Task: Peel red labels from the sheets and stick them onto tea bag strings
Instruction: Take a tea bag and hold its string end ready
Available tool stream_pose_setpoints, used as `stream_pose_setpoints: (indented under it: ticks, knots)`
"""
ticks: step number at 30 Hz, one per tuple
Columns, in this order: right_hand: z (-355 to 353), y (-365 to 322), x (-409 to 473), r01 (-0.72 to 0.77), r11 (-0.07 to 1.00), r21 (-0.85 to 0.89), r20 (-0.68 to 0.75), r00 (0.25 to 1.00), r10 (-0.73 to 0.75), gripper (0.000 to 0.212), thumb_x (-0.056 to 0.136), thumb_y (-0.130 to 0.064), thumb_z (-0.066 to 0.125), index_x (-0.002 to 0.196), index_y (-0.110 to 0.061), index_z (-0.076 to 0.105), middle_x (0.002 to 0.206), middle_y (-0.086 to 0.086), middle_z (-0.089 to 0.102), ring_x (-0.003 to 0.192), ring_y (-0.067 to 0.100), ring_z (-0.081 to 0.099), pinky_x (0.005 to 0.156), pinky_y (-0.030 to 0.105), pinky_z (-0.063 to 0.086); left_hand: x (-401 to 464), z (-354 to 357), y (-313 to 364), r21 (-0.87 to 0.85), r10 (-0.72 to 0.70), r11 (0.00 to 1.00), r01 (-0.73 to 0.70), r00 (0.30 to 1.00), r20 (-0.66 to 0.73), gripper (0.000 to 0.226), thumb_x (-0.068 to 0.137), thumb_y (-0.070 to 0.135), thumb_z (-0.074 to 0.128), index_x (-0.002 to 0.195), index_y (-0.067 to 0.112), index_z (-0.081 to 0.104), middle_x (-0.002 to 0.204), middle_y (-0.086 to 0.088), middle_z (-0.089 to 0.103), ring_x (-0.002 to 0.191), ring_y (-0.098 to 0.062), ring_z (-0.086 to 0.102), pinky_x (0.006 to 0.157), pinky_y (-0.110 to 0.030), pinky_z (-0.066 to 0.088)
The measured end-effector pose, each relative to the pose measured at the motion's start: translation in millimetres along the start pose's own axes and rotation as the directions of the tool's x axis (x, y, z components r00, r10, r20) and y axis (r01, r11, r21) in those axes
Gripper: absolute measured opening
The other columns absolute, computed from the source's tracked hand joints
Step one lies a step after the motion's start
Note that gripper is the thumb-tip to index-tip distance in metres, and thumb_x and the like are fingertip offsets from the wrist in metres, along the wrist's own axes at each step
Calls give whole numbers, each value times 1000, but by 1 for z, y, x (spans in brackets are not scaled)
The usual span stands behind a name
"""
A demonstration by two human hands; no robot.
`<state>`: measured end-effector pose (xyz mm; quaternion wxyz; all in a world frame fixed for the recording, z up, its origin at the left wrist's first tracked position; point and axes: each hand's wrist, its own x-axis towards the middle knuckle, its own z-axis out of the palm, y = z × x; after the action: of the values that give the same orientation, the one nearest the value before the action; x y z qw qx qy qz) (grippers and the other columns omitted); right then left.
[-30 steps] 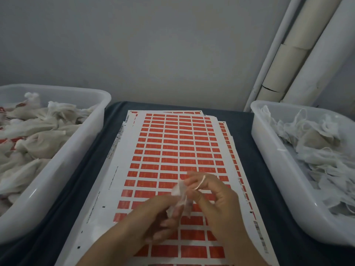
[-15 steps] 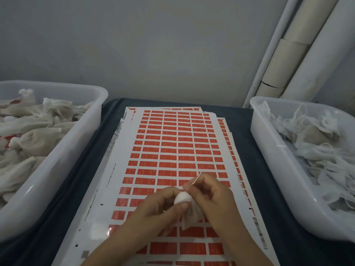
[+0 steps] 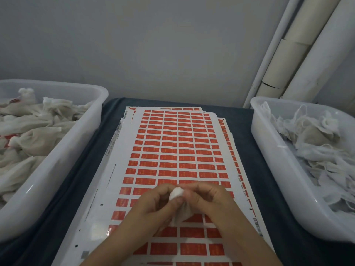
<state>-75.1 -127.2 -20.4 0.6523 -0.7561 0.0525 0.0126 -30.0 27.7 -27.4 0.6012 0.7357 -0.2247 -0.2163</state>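
Head view: 2 hands meet over the near half of the label sheets (image 3: pixel 172 150), both closed on 1 tea bag (image 3: pixel 177 205). The left hand (image 3: pixel 151 210) has its thumb and fingers curled round the bag's gathered white top, and the right hand (image 3: pixel 208 200) pinches the same top from the other side, so the pouch hangs just below the grip, over the red labels (image 3: pixel 169 172). Holding it from both sides probably steadies the neck while the string is sorted out; the string itself is hidden among the fingers, so I cannot tell where it runs.

The sheets lie directly under the grip, presumably so that a label can be peeled without reaching. No label is on either hand yet, as far as the picture shows.

Well left of the grip stands the left tub (image 3: pixel 57 169), whose bags show red patches here and there, so it likely takes finished ones. Well right of the grip is the right tub (image 3: pixel 272 169), holding loose white bags with no red visible, likely the supply. Both stand on a dark cloth (image 3: pixel 76 179).
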Motion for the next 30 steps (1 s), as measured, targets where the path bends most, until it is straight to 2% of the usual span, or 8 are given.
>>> stream_pose_setpoints:
  ticks: [4,7,14,20,23,26,28,30]
  knots:
    - [-2,1,2,21,992,-127,-2,1000,-21,17,69,-39,67,85,-41,66,92,-24,69,94,-2,62,79,14,52,-1,-1,2,-4,-11,1000,11,1000,15,31,72,40,57,99,25,54,67,15,65,55,-1,58,52,-12,45]
    - [-4,2,2,-14,987,-159,-61,998,4,15,80,-23,68,85,-37,67,90,-21,70,89,-4,62,72,9,50,0,-4,3,-96,-23,995,24,1000,14,48,66,37,63,109,27,42,64,4,64,48,-7,54,50,-21,47]
    - [-3,-4,-4,-200,969,143,46,980,195,19,79,-39,58,92,-39,72,100,-23,67,89,-8,61,61,6,49,-1,-2,2,-10,138,990,-138,990,-25,48,71,48,54,112,31,34,68,13,61,55,-2,57,51,-12,45]
    - [-3,-5,-2,-249,965,82,124,963,238,15,84,-34,62,90,-27,74,99,-36,59,87,-15,58,60,4,47,-1,-1,2,34,201,980,-198,971,-132,36,76,42,47,108,28,36,71,21,62,66,4,61,57,-9,45]
    - [-6,-8,-4,-331,904,271,275,927,256,22,83,-29,61,101,-26,73,114,-15,65,103,5,62,84,22,51,0,3,5,-65,110,991,-121,983,-145,37,73,43,48,106,28,39,68,21,64,60,4,61,50,-9,44]
    - [-4,-8,-5,-375,758,534,341,916,214,23,83,-19,59,97,-9,74,104,3,70,98,17,65,90,29,51,2,5,5,-277,-48,960,30,997,-58,35,69,47,55,100,36,47,68,13,66,61,-3,64,51,-15,50]
    - [-2,-7,-4,-347,690,635,305,934,188,23,80,-19,59,91,-7,75,98,7,70,94,18,66,88,31,51,3,3,4,-458,-148,876,153,988,47,26,66,44,64,91,40,58,85,3,71,77,-15,69,57,-26,56]
    - [-2,-6,-3,-298,689,661,232,954,190,28,77,-21,60,96,-7,74,106,9,69,99,21,66,93,35,49,3,-1,5,-626,-166,758,181,983,83,21,68,32,68,88,39,65,100,2,70,75,-18,69,48,-22,52]
